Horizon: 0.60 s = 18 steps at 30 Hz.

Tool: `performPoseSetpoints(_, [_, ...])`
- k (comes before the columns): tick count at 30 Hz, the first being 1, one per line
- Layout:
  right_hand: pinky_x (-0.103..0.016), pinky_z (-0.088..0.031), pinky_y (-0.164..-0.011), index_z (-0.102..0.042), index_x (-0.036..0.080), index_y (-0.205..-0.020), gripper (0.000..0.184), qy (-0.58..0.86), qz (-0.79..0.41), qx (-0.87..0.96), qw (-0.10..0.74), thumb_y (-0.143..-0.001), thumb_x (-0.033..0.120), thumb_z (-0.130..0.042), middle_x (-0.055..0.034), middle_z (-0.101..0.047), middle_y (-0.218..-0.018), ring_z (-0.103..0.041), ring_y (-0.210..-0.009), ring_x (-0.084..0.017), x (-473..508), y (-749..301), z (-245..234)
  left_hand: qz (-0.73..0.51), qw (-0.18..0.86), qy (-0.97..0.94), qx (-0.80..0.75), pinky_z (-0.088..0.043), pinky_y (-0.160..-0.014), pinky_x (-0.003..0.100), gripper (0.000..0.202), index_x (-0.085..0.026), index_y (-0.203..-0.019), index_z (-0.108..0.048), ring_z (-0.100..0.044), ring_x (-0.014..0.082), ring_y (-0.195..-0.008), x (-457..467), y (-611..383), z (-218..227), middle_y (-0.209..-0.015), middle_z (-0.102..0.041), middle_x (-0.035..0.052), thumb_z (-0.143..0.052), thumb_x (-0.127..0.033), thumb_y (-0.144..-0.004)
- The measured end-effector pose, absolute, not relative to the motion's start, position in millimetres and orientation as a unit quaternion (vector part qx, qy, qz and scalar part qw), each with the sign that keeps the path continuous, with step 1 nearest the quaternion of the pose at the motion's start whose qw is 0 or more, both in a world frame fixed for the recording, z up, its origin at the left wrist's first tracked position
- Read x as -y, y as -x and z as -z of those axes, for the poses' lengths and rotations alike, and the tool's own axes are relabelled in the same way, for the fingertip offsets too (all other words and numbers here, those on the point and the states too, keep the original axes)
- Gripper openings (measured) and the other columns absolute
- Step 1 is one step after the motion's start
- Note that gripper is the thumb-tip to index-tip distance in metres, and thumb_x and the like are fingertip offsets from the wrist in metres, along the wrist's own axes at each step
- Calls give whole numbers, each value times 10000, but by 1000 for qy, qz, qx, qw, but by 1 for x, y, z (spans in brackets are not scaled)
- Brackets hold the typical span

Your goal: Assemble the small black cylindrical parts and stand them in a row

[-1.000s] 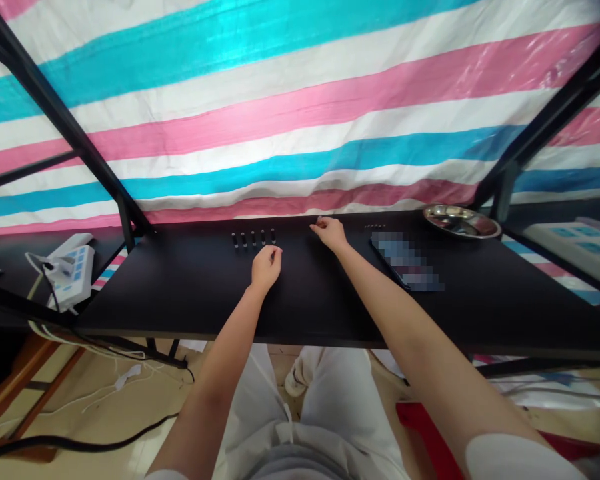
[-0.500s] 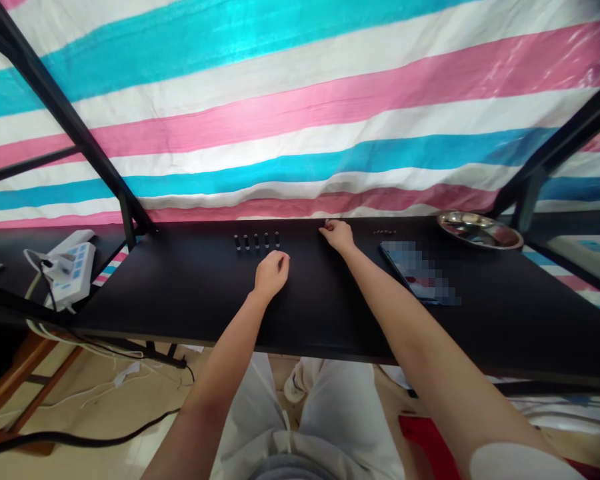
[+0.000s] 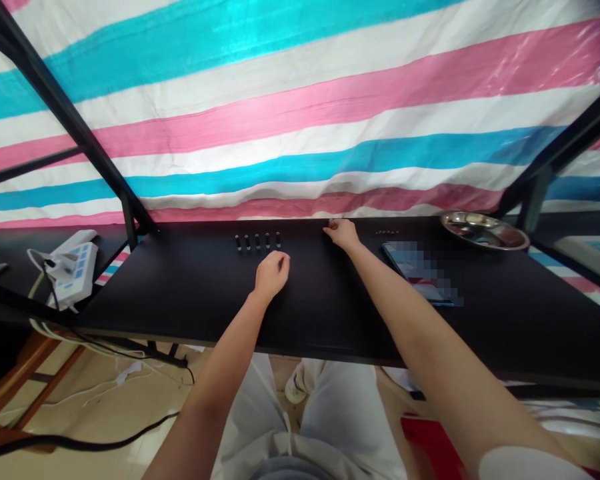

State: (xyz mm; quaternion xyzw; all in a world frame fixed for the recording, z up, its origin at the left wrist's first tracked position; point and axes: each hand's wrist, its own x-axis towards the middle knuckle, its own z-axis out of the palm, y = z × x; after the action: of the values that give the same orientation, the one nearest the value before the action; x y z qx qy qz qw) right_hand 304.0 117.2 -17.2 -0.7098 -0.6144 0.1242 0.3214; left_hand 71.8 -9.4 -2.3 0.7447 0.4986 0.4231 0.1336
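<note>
A row of several small black upright pieces [image 3: 257, 241] stands near the back of the black table [image 3: 190, 293]. My left hand [image 3: 271, 273] rests on the table just in front of that row, fingers curled in a loose fist. My right hand [image 3: 343, 233] reaches to the back edge of the table, right of the row, fingers pinched on something too small to make out. A line of tiny dark bits [image 3: 386, 232] lies further right.
A phone [image 3: 420, 280] lies flat right of my right arm. A metal dish [image 3: 483, 230] sits at the back right corner. A white power strip [image 3: 75, 267] with cables is at the left. Black frame posts rise at both sides. A striped tarp hangs behind.
My right hand has slid a little further right along the back edge. My left hand stays by the row. The view has shifted slightly.
</note>
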Motion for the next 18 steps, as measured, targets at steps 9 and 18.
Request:
performPoseSetpoints(9, [-267,-466,-650,-611,142,-761,105,713,-151,610,311,-727,240,-593,-67,-633,-752,-594,-665,-164,-114,-305,14,-422,135,-739,-508,-375,-584,214,199,-175,-769,-602,-463,81,-558,9,-71,3,-745,-573,11,-437,-254,-845])
performPoseSetpoints(18, [-253,-478,-533,-599,114,-905,180,731,-243,583,259,-749,97,-512,-42,-603,-622,-554,-502,-129,-115,-306,9,-419,139,-738,-510,-375,-586,217,204,-177,-765,-604,-458,84,-557,10,-71,2,-737,-570,12,-432,-255,-843])
